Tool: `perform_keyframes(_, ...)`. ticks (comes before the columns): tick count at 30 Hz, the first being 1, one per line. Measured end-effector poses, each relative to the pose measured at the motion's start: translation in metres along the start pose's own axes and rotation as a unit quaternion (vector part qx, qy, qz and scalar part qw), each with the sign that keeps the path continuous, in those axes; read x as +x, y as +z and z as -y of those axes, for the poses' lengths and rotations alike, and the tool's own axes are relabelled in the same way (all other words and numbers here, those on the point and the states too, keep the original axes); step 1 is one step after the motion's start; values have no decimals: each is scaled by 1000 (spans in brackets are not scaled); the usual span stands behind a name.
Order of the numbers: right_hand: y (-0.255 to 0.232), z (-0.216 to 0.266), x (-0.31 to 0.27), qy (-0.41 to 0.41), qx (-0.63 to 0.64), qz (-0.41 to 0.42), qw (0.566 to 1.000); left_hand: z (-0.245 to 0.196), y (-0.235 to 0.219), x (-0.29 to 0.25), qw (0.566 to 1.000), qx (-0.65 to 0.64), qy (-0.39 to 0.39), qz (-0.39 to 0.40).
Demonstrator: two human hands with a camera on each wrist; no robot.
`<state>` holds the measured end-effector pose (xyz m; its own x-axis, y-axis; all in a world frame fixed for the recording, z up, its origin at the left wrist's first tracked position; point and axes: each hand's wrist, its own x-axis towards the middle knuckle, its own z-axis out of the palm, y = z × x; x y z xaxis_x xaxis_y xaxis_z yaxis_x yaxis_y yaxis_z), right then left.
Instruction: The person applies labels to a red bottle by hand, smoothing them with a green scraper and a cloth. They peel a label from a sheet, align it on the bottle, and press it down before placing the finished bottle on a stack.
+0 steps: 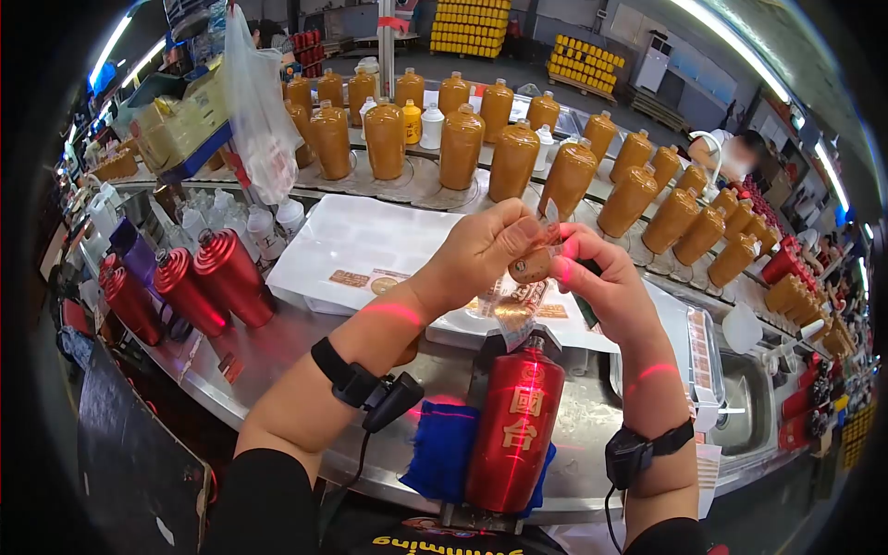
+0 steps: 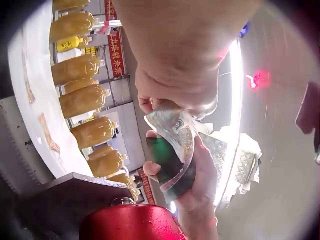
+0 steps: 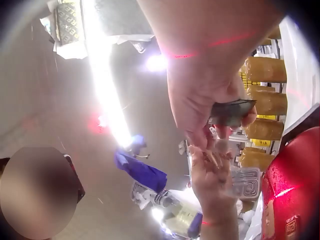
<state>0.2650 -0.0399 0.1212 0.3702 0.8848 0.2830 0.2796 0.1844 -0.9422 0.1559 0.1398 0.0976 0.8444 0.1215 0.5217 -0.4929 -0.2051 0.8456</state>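
In the head view my left hand (image 1: 490,250) and right hand (image 1: 597,277) meet above the table, fingertips close together. Between them both pinch a clear decal film (image 1: 516,301) with gold print. A flat dark green piece (image 2: 167,165) lies against the right hand's palm side, held by its fingers; the right wrist view shows it too as a dark green edge (image 3: 231,114). Just below the hands a glossy red bottle (image 1: 518,435) with gold characters leans neck-away in a dark metal holder (image 1: 490,356), with a blue cloth (image 1: 439,449) under it.
White sheets (image 1: 361,240) with printed decals lie behind the hands. Several red bottles (image 1: 231,273) stand at left, and brown bottles (image 1: 462,148) line a conveyor behind. A plastic bag (image 1: 264,111) hangs at left. A sink (image 1: 745,398) is at right.
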Motion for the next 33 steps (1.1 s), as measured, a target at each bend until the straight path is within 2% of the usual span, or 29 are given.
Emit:
perform_keyframes(3,-1,1,1,-4,-8,0,1000,-2,-5,-2,998,-40,-35,26)
perform_keyframes(7,0,0,-2,3,-42,-5,999,-11,-7,-7,976,-189,-103,26)
perform_keyframes(10,0,-2,-3,-1,-62,-7,998,-18,-6,-8,971,-213,-107,26)
perform_keyframes(11,-1,-3,-4,0,-63,-5,998,-23,-4,-10,971,-211,-114,13)
perform_keyframes(17,-4,0,-6,17,-23,6,1000,-25,-17,-17,978,-125,-153,58)
perform_keyframes(19,-5,0,-6,12,-17,6,1000,-27,-18,-17,987,-62,-132,65)
perform_keyframes(21,-7,1,-7,10,-4,7,1000,-34,-20,-18,985,-22,-159,70)
perform_keyframes(25,-10,0,-7,5,-9,7,1000,-54,-19,-22,965,-81,-233,86)
perform_keyframes(29,-13,-1,-9,-3,-27,3,1000,-39,-20,-28,971,-125,-177,101)
perform_keyframes(33,-11,-2,-13,11,-21,-7,1000,-42,-11,-36,968,-189,-151,74)
